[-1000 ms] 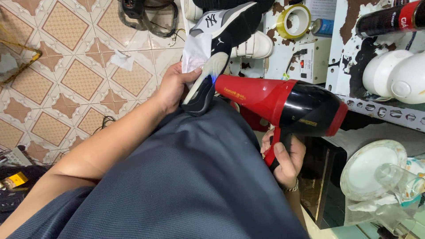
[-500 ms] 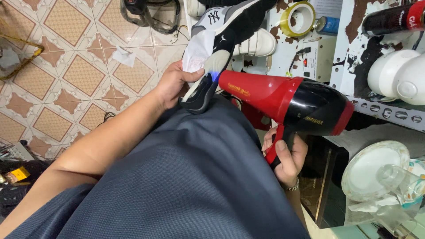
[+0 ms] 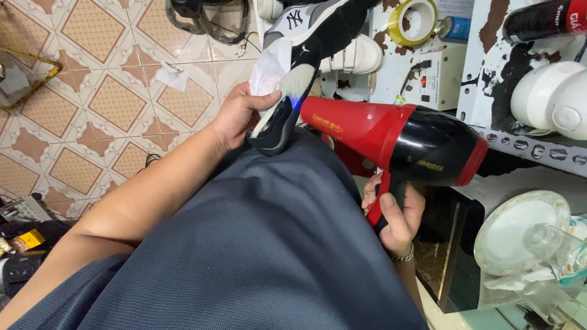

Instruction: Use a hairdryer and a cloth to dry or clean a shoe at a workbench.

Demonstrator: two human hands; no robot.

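My left hand [image 3: 239, 113] grips a black, grey and white sneaker [image 3: 304, 55] by its toe end, sole turned toward me, with a white cloth [image 3: 269, 68] pressed against it. My right hand [image 3: 396, 215] is wrapped around the handle of a red and black hair dryer [image 3: 391, 142]. The dryer's red nozzle points at the lower part of the sneaker, nearly touching it. My dark blue shirt [image 3: 257, 256] fills the lower middle of the view and hides my lap.
Patterned floor tiles [image 3: 110, 91] lie to the left. A roll of yellow tape [image 3: 417, 19], white shoes [image 3: 354, 56] and a white box [image 3: 428, 73] sit behind the sneaker. White bowls [image 3: 550, 98] and a plate [image 3: 520, 231] are on shelves at right.
The sneaker and my left hand have shifted slightly lower and closer in the view. The dryer stays aimed at the shoe.
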